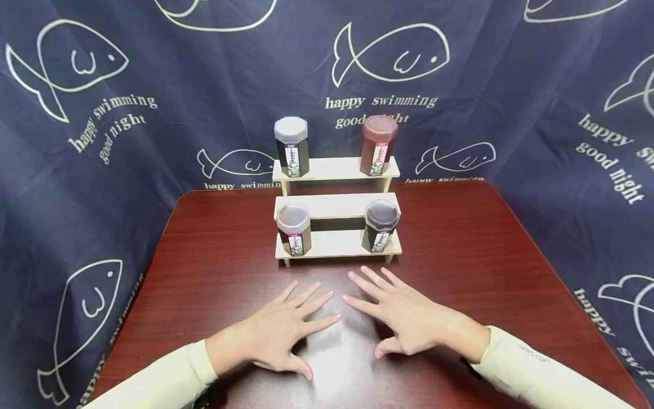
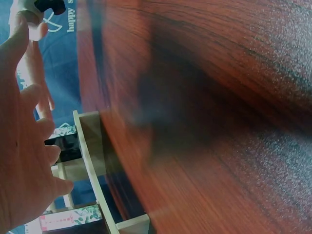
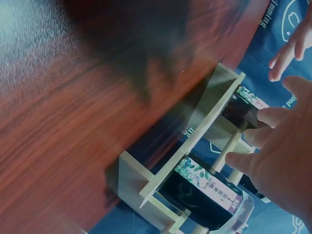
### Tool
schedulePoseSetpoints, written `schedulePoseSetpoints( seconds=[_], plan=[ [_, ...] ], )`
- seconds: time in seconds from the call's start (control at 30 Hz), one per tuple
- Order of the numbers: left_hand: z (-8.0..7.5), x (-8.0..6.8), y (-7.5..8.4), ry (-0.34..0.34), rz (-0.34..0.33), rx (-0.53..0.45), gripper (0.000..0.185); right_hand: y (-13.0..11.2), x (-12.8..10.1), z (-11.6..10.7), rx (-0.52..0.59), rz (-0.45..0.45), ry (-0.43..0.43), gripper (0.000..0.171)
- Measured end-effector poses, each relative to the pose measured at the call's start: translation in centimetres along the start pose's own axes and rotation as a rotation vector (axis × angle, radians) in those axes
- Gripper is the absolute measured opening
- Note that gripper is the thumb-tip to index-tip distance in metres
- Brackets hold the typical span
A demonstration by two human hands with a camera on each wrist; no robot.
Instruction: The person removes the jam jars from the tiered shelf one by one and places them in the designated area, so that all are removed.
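Observation:
Both hands are held over the front half of the table with fingers spread, and neither holds anything. My left hand (image 1: 280,329) is nearest the lower-left jar (image 1: 294,230), which has a clear lid and a pink-and-white label. My right hand (image 1: 409,315) is nearest the lower-right jar (image 1: 381,226), dark with a translucent lid. A three-step wooden rack (image 1: 332,244) carries these two on its lowest step. On its top step stand a dark jar with a whitish lid (image 1: 292,146) at left and a reddish jar (image 1: 378,145) at right.
The middle step (image 1: 337,205) of the rack lies between the two pairs of jars. Underneath is a reddish-brown wooden table (image 1: 214,244) with rounded back corners. A dark blue cloth (image 1: 286,68) with white fish drawings hangs behind and at both sides.

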State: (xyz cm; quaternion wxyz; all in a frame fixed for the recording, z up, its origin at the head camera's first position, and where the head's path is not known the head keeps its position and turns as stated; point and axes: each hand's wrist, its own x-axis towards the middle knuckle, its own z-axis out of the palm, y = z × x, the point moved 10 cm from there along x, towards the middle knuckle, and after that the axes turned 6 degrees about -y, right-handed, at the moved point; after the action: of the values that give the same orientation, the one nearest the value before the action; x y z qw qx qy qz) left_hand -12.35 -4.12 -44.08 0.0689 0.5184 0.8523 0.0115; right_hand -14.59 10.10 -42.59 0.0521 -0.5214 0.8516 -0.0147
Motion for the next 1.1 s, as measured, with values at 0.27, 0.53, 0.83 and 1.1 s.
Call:
schedulePoseSetpoints(
  seconds=[0.27,0.53,0.83,1.1],
  plan=[
    [0.3,-0.2,-0.9,-0.010,-0.034,-0.063,0.102,0.3,0.2,0.1,0.032,0.006,-0.001,0.102],
    [2.1,-2.9,-8.8,0.034,-0.293,-0.303,0.077,6.7,-2.5,-3.9,0.237,0.200,0.521,0.047],
    [2.6,-6.9,-18.8,0.245,-0.583,-0.529,0.078,16.2,-6.2,-2.3,0.574,0.541,0.747,0.077],
    [2.7,-5.4,-21.5,0.429,-0.428,-1.031,0.083,18.5,-4.5,-0.5,1.025,0.401,0.779,0.086]
  ],
)
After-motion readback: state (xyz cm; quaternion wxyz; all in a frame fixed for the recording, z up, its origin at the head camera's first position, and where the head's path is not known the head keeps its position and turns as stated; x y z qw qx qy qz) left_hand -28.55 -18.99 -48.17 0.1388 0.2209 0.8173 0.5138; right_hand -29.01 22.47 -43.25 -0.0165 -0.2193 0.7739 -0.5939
